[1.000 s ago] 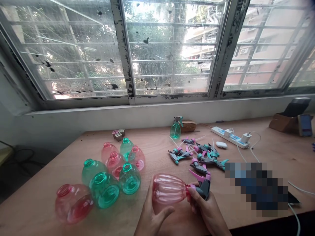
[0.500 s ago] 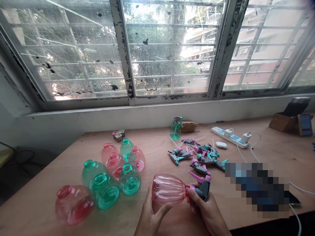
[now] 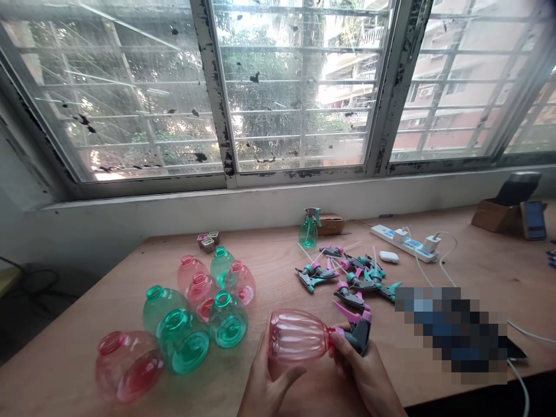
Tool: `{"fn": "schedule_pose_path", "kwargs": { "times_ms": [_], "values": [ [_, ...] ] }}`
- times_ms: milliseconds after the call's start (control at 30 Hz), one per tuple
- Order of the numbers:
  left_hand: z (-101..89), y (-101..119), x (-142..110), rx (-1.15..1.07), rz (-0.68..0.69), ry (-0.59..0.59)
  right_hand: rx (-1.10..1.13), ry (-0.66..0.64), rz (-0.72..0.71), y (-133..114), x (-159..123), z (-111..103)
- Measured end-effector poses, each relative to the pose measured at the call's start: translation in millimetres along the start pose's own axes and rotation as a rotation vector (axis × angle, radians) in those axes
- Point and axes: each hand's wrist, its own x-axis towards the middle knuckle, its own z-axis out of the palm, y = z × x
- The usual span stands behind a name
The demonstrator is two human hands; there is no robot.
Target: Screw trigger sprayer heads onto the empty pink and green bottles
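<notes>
My left hand [image 3: 267,385] is wrapped round the ribbed body of a pink plastic bottle [image 3: 295,339] held on its side just above the wooden table [image 3: 478,272]. At the bottle's neck sits a grey and pink spray trigger head [image 3: 358,330], and my right hand [image 3: 362,370] is closed on it. To the left lies a cluster of open-necked pink and green bottles [image 3: 191,315]. Behind my hands is a heap of loose trigger heads [image 3: 347,272] in teal and pink.
A finished green spray bottle [image 3: 309,227] stands near the far table edge beside a small basket [image 3: 332,224]. A power strip [image 3: 406,240] with plugs and white cables lies at the right, with a cardboard box [image 3: 495,214] and a phone [image 3: 533,220] beyond. A blurred patch covers something at the right front.
Both hands keep their hold on the pink bottle and trigger head; my right fingers have shifted slightly round the head. The camera has tilted a little.
</notes>
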Motion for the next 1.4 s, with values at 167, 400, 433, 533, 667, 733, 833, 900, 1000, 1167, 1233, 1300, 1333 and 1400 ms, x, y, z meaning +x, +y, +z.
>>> {"fn": "schedule_pose_path", "kwargs": {
  "times_ms": [167, 400, 433, 533, 667, 733, 833, 900, 1000, 1167, 1233, 1300, 1333, 1400],
  "values": [
    [-1.0, 4.3, -1.6, 0.013, 0.010, -0.006, 0.000, 0.005, -0.002, 0.0, -1.1, -0.8],
    [-3.0, 5.2, -1.5, -0.015, -0.033, -0.042, 0.007, -0.003, 0.003, 1.3, -1.2, -1.5],
    [-3.8, 3.1, -0.4, 0.007, -0.021, -0.044, 0.018, 0.000, 0.004, 2.5, -1.0, -1.9],
    [-5.6, -4.0, 1.8, 0.068, 0.026, -0.048, 0.026, -0.002, 0.006, 6.8, -0.1, -3.4],
    [-4.8, -4.8, -0.4, 0.042, 0.017, -0.064, 0.022, 0.004, 0.016, 11.7, 2.3, -5.0],
    [-4.3, -1.1, -1.9, 0.014, -0.010, -0.074, 0.031, 0.003, 0.011, 12.6, 3.2, -5.3],
    [-5.0, 2.7, -1.6, 0.040, -0.027, -0.095, 0.038, 0.001, 0.007, 11.5, 2.9, -5.3],
    [-5.4, 2.5, -0.4, 0.065, -0.005, -0.088, 0.040, -0.003, 0.006, 9.6, 1.8, -4.9],
    [-3.9, 1.3, -0.5, 0.056, 0.020, -0.051, 0.037, -0.010, 0.007, 6.9, 0.2, -3.7],
    [0.8, -0.1, -3.8, -0.036, -0.032, -0.002, 0.039, -0.031, 0.008, 6.0, 0.8, -1.6],
    [1.4, -1.5, -3.5, -0.033, -0.026, 0.008, 0.045, -0.035, 0.011, 6.0, 1.5, -1.1],
    [1.4, -2.2, -2.6, -0.009, -0.003, 0.019, 0.047, -0.039, 0.010, 6.1, 1.8, -1.2],
    [1.1, -1.9, -2.1, 0.002, 0.012, 0.022, 0.045, -0.041, 0.009, 6.4, 1.8, -1.6],
    [0.3, 0.4, -1.8, 0.018, 0.037, 0.017, 0.039, -0.039, 0.005, 7.5, 1.5, -3.0]
  ]
}}
